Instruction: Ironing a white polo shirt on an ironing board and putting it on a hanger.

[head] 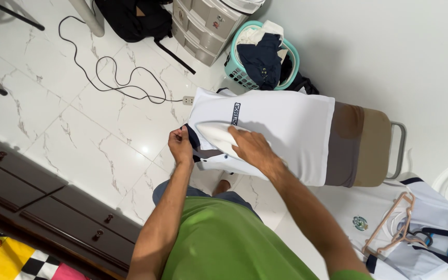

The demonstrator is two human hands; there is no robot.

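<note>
**Layout around the ironing board**

We have the shirt (281, 129) lying on the ironing board (369, 148), iron (216, 136) on the shirt near its collar end. Our right hand (252, 148) sits on the iron; our left hand (181, 147) grips the shirt edge just left of it. Laundry basket (245, 72) stands on the floor beyond the board, clothes in it, drawer unit (203, 26) beside it on the left. Cable (120, 78) runs across the floor to a socket strip (187, 100) by the board. Second shirt (410, 228) lies lower right, hangers (390, 231) on it. Dresser (42, 202) on the left.

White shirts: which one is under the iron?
The white shirt spread on the ironing board, under the iron; the other shirt lies aside under hangers.
</note>
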